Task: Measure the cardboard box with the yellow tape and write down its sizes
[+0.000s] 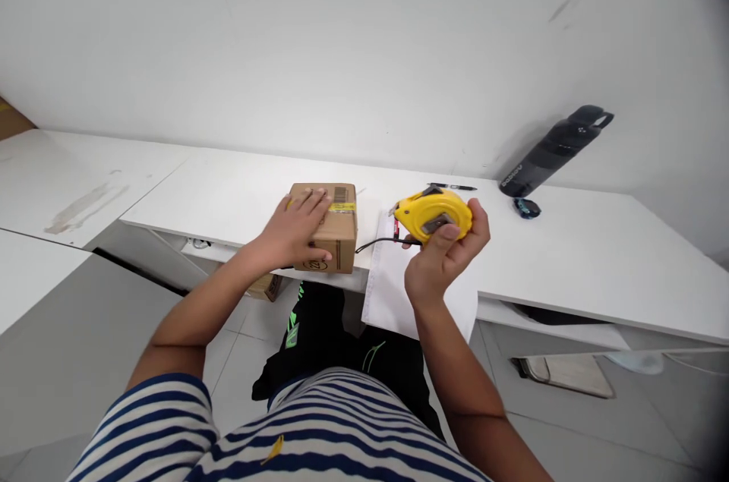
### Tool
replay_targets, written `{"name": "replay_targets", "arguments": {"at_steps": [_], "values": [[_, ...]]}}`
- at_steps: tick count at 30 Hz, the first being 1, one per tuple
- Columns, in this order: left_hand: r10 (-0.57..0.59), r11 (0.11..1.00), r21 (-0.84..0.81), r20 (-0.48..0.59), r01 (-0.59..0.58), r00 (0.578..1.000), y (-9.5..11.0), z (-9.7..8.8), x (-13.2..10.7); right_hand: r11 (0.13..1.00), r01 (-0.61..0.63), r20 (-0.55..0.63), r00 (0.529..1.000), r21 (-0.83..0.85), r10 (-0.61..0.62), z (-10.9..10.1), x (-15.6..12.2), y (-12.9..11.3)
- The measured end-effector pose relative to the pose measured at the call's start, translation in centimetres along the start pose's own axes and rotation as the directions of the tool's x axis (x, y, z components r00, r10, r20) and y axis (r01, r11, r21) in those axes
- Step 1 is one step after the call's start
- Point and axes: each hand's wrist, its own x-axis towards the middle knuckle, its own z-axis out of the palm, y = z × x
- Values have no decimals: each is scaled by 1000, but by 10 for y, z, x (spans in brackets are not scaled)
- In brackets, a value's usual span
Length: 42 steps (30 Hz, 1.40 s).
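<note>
A small brown cardboard box (336,224) with a yellow tape strip and a barcode label stands near the front edge of the white table (569,254). My left hand (299,228) lies flat on its top, fingers stretched out. My right hand (447,254) is raised just right of the box and wraps round a yellow tape measure (436,214); a black wrist cord hangs from it toward the box. Under that hand a white padded envelope (392,288) lies on the table and droops over the front edge.
A black water bottle (550,150) leans against the wall at the back right, with a small dark round object (527,208) beside it. A black pen (452,187) lies behind the tape measure. Another brown box (270,286) sits under the table. A second white surface (85,178) extends left.
</note>
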Motion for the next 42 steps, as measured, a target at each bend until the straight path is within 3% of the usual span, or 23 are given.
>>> {"name": "replay_targets", "arguments": {"at_steps": [2, 4, 6, 8, 11, 13, 14, 17, 18, 19, 20, 21, 22, 24, 26, 29, 33, 35, 39, 42], "values": [[-47, 999, -13, -88, 47, 995, -25, -11, -15, 956, -259, 104, 964, 140, 246, -2, 6, -5], [-99, 993, -85, -184, 84, 978, -52, -16, -31, 844, -482, 239, 870, 236, 431, -2, 13, -7], [-169, 970, -217, -267, 112, 949, -78, -8, -46, 740, -615, 319, 784, 274, 533, 3, 21, -6], [-220, 935, -338, -309, 109, 925, -100, 13, -55, 698, -666, 354, 740, 264, 572, 11, 26, -4], [-211, 941, -323, -319, 103, 924, -119, 44, -58, 729, -653, 420, 732, 206, 536, 24, 29, -2], [-181, 966, -244, -416, 82, 891, -116, 53, -56, 803, -572, 488, 756, 168, 436, 29, 28, -3], [-167, 976, -206, -515, 68, 840, -110, 53, -55, 851, -500, 517, 777, 160, 360, 30, 26, -4], [-132, 991, -115, -785, 67, 605, -72, 37, -55, 959, -211, 575, 816, 188, 67, 27, 20, -10], [-128, 992, -99, -801, 81, 585, -55, 30, -56, 971, -122, 596, 803, 207, -26, 25, 17, -13], [-131, 991, -96, -745, 89, 654, -38, 24, -56, 971, -43, 618, 778, 234, -114, 25, 15, -16], [-146, 988, -126, -631, 85, 762, -22, 18, -56, 962, 28, 636, 745, 270, -200, 25, 14, -20], [-163, 980, -180, -483, 84, 860, -7, 15, -55, 945, 92, 647, 708, 314, -284, 26, 12, -23], [-171, 967, -236, -333, 93, 927, 5, 13, -54, 920, 149, 649, 668, 362, -363, 27, 12, -26], [-179, 930, -342, -104, 134, 978, 22, 12, -50, 871, 232, 640, 601, 434, -479, 31, 11, -30], [-202, 894, -411, -10, 180, 979, 28, 14, -46, 856, 262, 638, 578, 445, -509, 32, 13, -29], [-236, 855, -479, -22, 197, 971, 21, 11, -40, 892, 228, 675, 587, 392, -446, 26, 24, -17], [-271, 878, -461, -249, 132, 930, -10, -8, -29, 971, 87, 711, 668, 221, -222, 11, 64, 16], [-317, 890, -426, -327, 161, 890, -29, -19, -21, 992, -36, 734, 676, 123, -66, 7, 90, 35], [-458, 863, -342, -218, 372, 862, -62, -26, -11, 970, -231, 802, 565, -73, 195, 8, 124, 64], [-510, 851, -224, -138, 475, 849, -74, -17, -7, 953, -250, 846, 458, -171, 272, 14, 124, 71]]}}
